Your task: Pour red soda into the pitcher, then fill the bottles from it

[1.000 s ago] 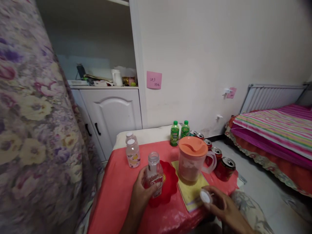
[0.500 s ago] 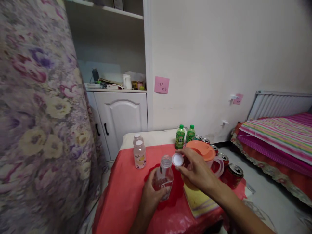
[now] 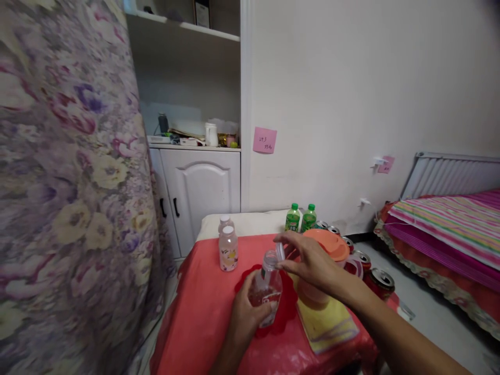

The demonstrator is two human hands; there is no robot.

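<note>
The lower middle of the frame is being filled by a red tablecloth (image 3: pixel 203 297), where a clear bottle (image 3: pixel 272 287), its long axis roughly upright, is being gripped around the body by the curled fingers of the left hand (image 3: pixel 245 310). Just right of its open mouth, a whitish cap (image 3: pixel 280 252) is being pinched on edge by the nearer right hand (image 3: pixel 308 260); whether cap and mouth are touching cannot be told.

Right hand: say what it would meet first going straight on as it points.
Probably the neck of the clear bottle in the left hand. The right hand leads with the white cap; whether cap and bottle touch is unclear.
</note>
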